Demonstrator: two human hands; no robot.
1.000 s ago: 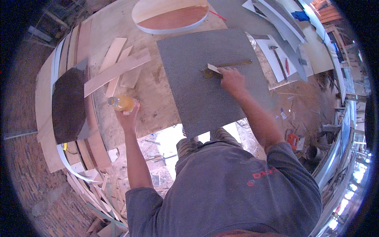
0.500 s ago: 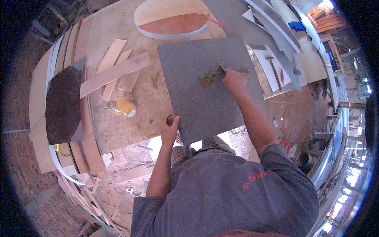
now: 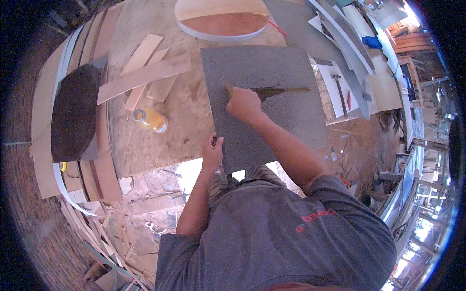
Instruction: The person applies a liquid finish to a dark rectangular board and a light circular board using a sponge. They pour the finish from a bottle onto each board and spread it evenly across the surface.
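Note:
A dark grey rectangular sheet (image 3: 252, 138) lies on the table's near part, its lower edge close to my body. My right hand (image 3: 244, 104) is closed around a small flat scraper (image 3: 228, 88), held against the sheet's left half. From there a wet brownish glue-like streak (image 3: 286, 90) runs rightward across the surface. At the sheet's lower left edge is my left hand (image 3: 212, 154), fingers curled and thumb by the edge; what they hold, if anything, is hidden. Left of the sheet stands a bottle of yellow-orange liquid (image 3: 151, 121).
Thin wood strips (image 3: 145, 80) lie crossed on the worktable (image 3: 160, 155). A round white-rimmed panel (image 3: 223, 24) sits at the far side. On the right, a hammer (image 3: 341, 92) and a red tool (image 3: 349, 100) rest on a white sheet; a dark panel (image 3: 75, 116) is at far left.
My right hand has swept the scraper leftward over the sheet, and the brownish patch is now a longer smear. My left hand stays by the edge. The view has shifted slightly.

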